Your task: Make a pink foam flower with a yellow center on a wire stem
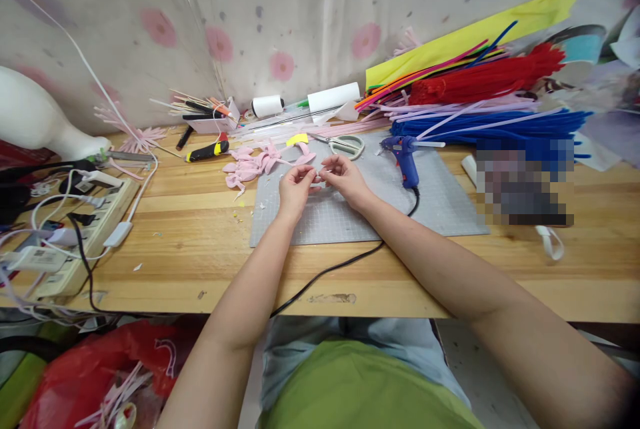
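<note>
My left hand (295,187) and my right hand (345,179) meet over the grey cutting mat (350,215), fingertips pinched together on a short pale pink pipe cleaner piece (316,181). Both hands are closed around it. Just beyond my left hand lies a heap of bent pink pipe cleaner shapes (250,165). A pair of scissors (345,144) rests at the mat's far edge. To the right of my right hand a blue glue gun (405,159) stands on the mat, its black cord (325,272) running off the table's front edge.
Bundles of red (480,79), blue (490,125) and lilac pipe cleaners lie at the back right under yellow paper (475,32). A power strip (75,229) with several plugs sits far left. A black-yellow cutter (207,151), white rolls (333,97), and a red bag (95,369) below the table.
</note>
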Tool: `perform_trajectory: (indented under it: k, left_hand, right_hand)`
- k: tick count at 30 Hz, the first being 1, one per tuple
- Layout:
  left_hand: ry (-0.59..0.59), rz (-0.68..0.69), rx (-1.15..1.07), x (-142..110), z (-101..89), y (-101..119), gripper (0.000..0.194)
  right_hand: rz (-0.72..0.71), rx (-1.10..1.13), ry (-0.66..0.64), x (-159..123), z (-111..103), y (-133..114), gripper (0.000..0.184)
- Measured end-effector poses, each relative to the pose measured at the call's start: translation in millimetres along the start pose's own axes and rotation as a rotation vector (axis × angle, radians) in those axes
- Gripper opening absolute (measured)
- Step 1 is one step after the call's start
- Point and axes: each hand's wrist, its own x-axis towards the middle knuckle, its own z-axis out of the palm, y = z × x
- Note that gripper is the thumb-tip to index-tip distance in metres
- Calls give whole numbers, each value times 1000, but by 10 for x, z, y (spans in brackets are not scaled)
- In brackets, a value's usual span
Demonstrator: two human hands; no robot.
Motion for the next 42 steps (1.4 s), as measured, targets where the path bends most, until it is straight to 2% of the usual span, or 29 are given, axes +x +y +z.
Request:
perform_trajectory:
  k: [8,13,19,26,35,42]
  left_hand:
    - [-23,50,63,7,-15,1,20]
    - [-12,47,87,11,-25,-8,14]
    - [-19,60,169,17,-34,-16,14]
    - [-21,71,209,23,-36,-18,13]
    - [11,50,164,56,-62,-11,14]
    - [-46,113,235,28,-62,-17,13]
  right_hand:
    - [33,28,27,-1,-6,-10,32]
    - [63,1,11,-15,-21,-33,30]
    - [-20,-125,-30,7,-16,3,32]
    - [-101,-294,26,18,-10,23,22]
    - [-56,-274,118,65,-145,31,20]
    - [-125,-288,-43,8,-73,-48,29]
